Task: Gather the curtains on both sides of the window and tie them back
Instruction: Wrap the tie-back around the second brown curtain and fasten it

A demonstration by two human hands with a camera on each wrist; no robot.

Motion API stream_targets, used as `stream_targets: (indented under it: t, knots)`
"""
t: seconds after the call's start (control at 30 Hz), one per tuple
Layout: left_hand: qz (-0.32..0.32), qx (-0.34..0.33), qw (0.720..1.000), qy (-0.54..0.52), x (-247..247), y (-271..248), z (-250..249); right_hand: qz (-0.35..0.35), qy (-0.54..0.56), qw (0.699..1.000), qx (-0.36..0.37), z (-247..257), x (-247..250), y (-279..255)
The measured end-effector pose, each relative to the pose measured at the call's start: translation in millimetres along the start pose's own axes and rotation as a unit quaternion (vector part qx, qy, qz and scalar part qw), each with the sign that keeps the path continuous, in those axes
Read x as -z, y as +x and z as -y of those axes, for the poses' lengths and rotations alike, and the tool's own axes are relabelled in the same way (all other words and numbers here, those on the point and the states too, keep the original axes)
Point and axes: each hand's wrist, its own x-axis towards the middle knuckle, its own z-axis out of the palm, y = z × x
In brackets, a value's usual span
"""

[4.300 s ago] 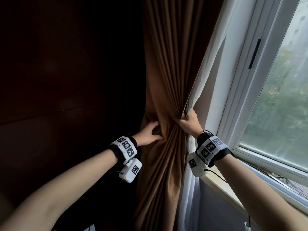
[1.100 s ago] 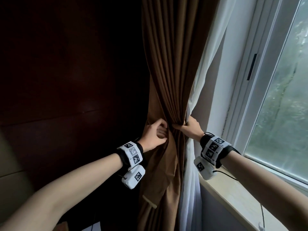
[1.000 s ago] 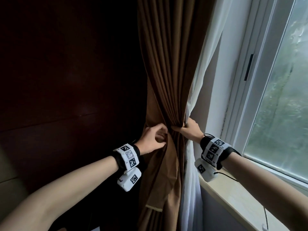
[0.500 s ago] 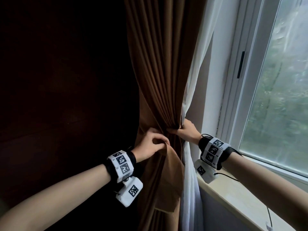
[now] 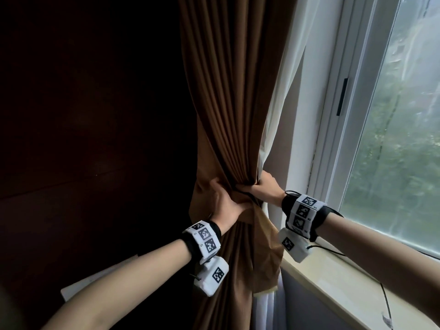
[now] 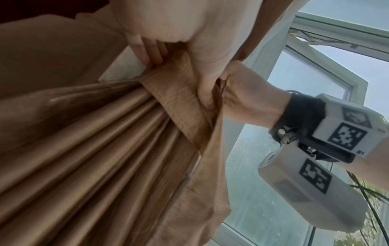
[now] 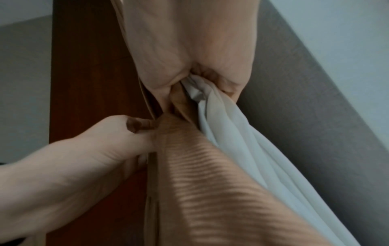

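Head view, left to right: a dark wood wall [image 5: 83, 139], then the brown curtain [image 5: 226, 103] bunched at its waist, a white sheer curtain [image 5: 283, 91] just beside it, and the window [image 5: 392, 139] above the sill [image 5: 345, 282]. The left hand [image 5: 225, 201] grips a ribbed brown tieback band [image 6: 179, 103] wrapped round the bunch. The right hand [image 5: 264, 189] clutches both curtains together. Both wristbands [image 5: 204, 236] bear black-and-white square markers; no readable writing shows.

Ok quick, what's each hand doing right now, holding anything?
Left hand: grips the tieback band wrapped around the gathered brown curtain.
Right hand: clutches the brown curtain and the white sheer curtain bunched together.
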Motion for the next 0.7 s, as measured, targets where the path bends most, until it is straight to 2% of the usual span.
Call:
stream_targets:
  t: [0.1, 0.17, 0.27, 0.33, 0.37, 0.43, 0.5, 0.57, 0.63, 0.7]
  knots:
    - [-0.039, 0.049, 0.994, 0.089, 0.3, -2.4, -3.6, -0.004, 0.002, 1.0, -0.014, 0.5, 0.2, 2.1]
    - [-0.054, 0.086, 0.991, 0.089, 1.2, -3.0, -5.6, -0.008, 0.013, 1.0, -0.024, 0.1, 0.4, 3.2]
    - [-0.011, 0.124, 0.99, 0.071, 2.2, 4.3, -0.6, -0.002, 0.048, 0.998, -0.044, -1.9, 0.9, 4.6]
    - [0.025, 0.13, 0.991, 0.031, -10.6, 21.4, 24.1, 0.011, 0.087, 0.995, -0.053, -7.3, 0.2, 8.1]
    - [0.028, 0.14, 0.99, 0.02, -28.0, 35.4, 54.0, 0.024, 0.11, 0.993, -0.048, -9.9, -0.3, 10.4]
    - [0.047, 0.117, 0.992, 0.011, -29.5, 41.5, 64.0, 0.057, 0.156, 0.986, -0.035, -8.0, 0.3, 9.9]
    - [0.072, 0.045, 0.996, 0.019, -3.8, 29.1, 32.2, 0.087, 0.189, 0.978, -0.025, -3.4, 1.6, 8.2]
    - [0.067, -0.018, 0.998, 0.008, 7.6, 27.5, 25.7, 0.111, 0.213, 0.971, -0.01, -1.1, 0.6, 9.5]
    - [0.057, -0.024, 0.998, -0.024, 9.9, 29.7, 31.9, 0.12, 0.227, 0.966, -0.002, -0.5, -2.8, 13.8]
    - [0.081, 0.008, 0.995, -0.066, 6.4, 34.9, 43.2, 0.123, 0.234, 0.964, 0.0, -1.5, -6.5, 20.0]
